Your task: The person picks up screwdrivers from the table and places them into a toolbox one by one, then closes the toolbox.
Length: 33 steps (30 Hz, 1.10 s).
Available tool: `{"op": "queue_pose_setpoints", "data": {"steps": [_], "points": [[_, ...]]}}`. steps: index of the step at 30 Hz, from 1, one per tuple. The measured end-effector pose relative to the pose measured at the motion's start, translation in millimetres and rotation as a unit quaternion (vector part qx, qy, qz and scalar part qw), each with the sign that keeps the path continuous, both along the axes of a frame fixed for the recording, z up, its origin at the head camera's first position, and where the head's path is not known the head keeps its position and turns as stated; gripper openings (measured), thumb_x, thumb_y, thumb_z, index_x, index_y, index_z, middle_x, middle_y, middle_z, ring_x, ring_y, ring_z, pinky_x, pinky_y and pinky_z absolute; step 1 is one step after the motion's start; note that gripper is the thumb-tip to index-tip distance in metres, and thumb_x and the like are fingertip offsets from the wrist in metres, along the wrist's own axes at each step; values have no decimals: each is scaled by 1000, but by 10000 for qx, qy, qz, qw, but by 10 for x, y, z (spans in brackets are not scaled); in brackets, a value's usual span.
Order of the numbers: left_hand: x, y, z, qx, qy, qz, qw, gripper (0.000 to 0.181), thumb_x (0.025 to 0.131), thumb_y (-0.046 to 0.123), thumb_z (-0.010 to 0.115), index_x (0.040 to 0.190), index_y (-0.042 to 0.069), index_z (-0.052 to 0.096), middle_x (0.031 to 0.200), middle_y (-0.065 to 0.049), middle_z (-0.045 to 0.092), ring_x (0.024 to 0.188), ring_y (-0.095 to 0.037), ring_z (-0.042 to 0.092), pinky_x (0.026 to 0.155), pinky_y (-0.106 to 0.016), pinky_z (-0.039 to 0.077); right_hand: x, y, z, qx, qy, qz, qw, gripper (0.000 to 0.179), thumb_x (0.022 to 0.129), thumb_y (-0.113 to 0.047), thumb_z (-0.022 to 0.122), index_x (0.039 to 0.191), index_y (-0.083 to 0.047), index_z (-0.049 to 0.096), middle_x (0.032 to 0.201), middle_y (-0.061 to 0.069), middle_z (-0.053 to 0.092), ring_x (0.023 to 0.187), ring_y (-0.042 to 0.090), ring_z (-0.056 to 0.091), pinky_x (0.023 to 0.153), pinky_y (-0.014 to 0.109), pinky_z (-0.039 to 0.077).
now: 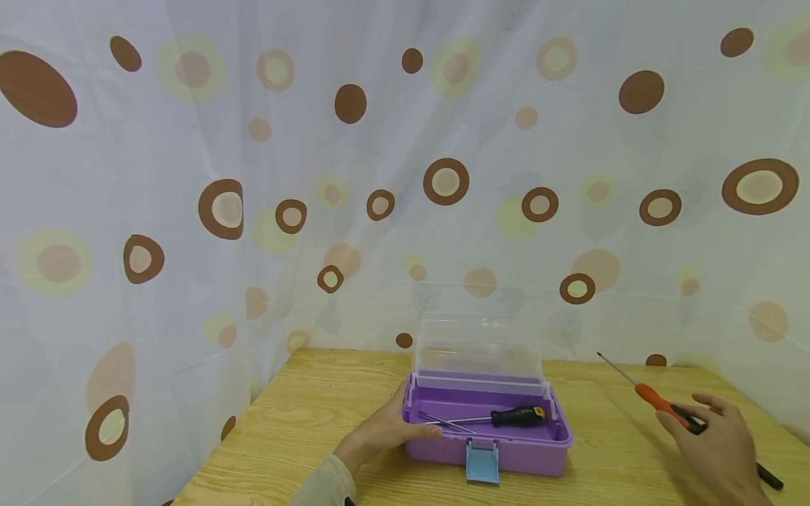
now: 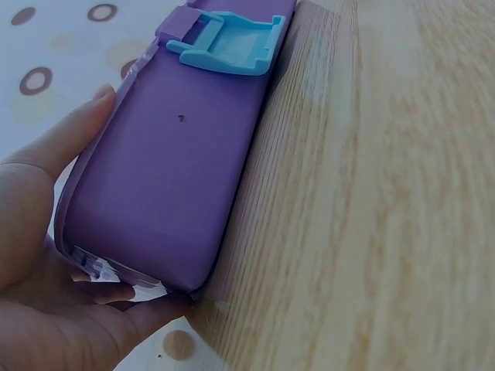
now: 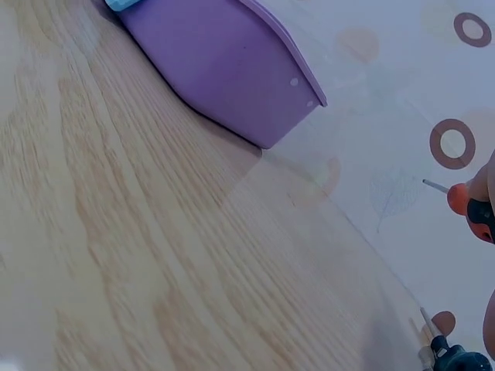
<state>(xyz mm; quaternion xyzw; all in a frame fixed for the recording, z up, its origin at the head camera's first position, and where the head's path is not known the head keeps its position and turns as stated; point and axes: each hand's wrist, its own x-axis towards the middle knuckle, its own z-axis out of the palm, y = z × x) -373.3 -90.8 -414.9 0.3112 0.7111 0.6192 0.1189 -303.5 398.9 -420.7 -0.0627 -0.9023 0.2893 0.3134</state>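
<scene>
A purple toolbox (image 1: 531,460) stands on the table with its clear lid (image 1: 477,344) raised at the back and its light-blue latch (image 1: 483,464) hanging down in front. My left hand (image 1: 395,425) grips the box's left end, thumb over the front rim and fingers behind and under the corner in the left wrist view. Inside lie a black-handled screwdriver (image 1: 519,417) with a yellow end and a thin metal rod (image 1: 446,422) crossing its shaft. Right of the box, my right hand (image 1: 718,443) holds an orange-and-black screwdriver (image 1: 654,400) by its handle, its tip pointing up and left.
Another dark-handled screwdriver (image 3: 458,359) lies on the table beside my right hand; its black end (image 1: 770,476) shows past the wrist in the head view. A dotted curtain (image 1: 380,140) hangs behind and along the sides of the wooden table (image 1: 285,422).
</scene>
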Motion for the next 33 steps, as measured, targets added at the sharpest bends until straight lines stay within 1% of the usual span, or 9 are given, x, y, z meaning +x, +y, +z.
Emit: {"op": "queue_pose_setpoints", "data": {"steps": [4, 8, 11, 16, 20, 22, 26, 27, 33], "points": [[-1, -17, -1, 41, -19, 33, 10000, 116, 86, 16, 85, 166, 18, 2, 157, -17, 37, 141, -39, 38, 120, -59, 21, -9, -41, 62, -239, -42, 260, 9994, 61, 103, -35, 66, 116, 25, 61, 136, 39, 40, 120, 60, 35, 84, 67, 37], [2, -32, -16, 7, -15, 98, 10000, 115, 86, 14, 84, 166, 17, 2, 157, -16, 38, 141, -38, 39, 120, -58, 22, -5, -91, 119, -776, -310, 564, 9949, 67, 104, -39, 63, 125, 24, 57, 144, 39, 33, 126, 62, 30, 88, 68, 34], [4, -27, -32, -53, -11, 114, 9999, 114, 86, 15, 84, 166, 17, 2, 158, -15, 38, 142, -38, 39, 120, -58, 23, 7, -104, 137, -1104, -526, 626, 9905, 72, 104, -44, 61, 130, 23, 54, 149, 40, 26, 130, 64, 25, 92, 71, 31], [3, -18, -51, -88, -16, 152, 9998, 116, 86, 17, 85, 166, 17, 2, 157, -14, 39, 141, -37, 40, 119, -57, 24, -4, -89, 167, -1275, -610, 773, 9869, 76, 104, -46, 60, 134, 24, 50, 152, 40, 22, 134, 66, 20, 95, 75, 27], [-3, -18, -53, -82, -15, 146, 9999, 116, 86, 17, 85, 166, 17, 2, 157, -15, 39, 140, -38, 41, 119, -58, 24, -12, -82, 200, -1197, -652, 972, 9859, 75, 105, -44, 59, 137, 23, 49, 154, 39, 22, 135, 66, 20, 88, 58, 40], [-6, -17, -49, -92, -17, 139, 9999, 116, 86, 17, 85, 166, 17, 2, 157, -15, 38, 140, -38, 41, 119, -58, 24, -12, -86, 213, -1239, -715, 1106, 9835, 75, 105, -44, 59, 139, 21, 47, 155, 38, 20, 137, 65, 19, 85, 54, 41], [-12, -13, -41, -93, -45, 99, 9999, 115, 86, 17, 85, 166, 17, 1, 157, -16, 38, 140, -38, 41, 119, -57, 25, -4, -96, 231, -1484, -883, 1464, 9740, 77, 106, -43, 58, 145, 21, 38, 158, 37, 12, 139, 65, 13, 93, 66, 38], [-15, -11, -40, -83, -59, 73, 9999, 116, 86, 17, 85, 166, 17, 1, 157, -16, 38, 140, -38, 41, 119, -57, 25, -1, -100, 238, -1556, -925, 1550, 9712, 78, 106, -43, 57, 146, 21, 36, 159, 36, 10, 140, 65, 11, 95, 71, 33], [-24, -2, -36, -51, -59, 26, 10000, 116, 86, 17, 84, 166, 18, 0, 158, -15, 37, 141, -38, 40, 120, -57, 24, 8, -145, 272, -1674, -1067, 1909, 9613, 79, 107, -43, 56, 150, 20, 33, 165, 29, 7, 145, 60, 6, 97, 70, 31]]}}
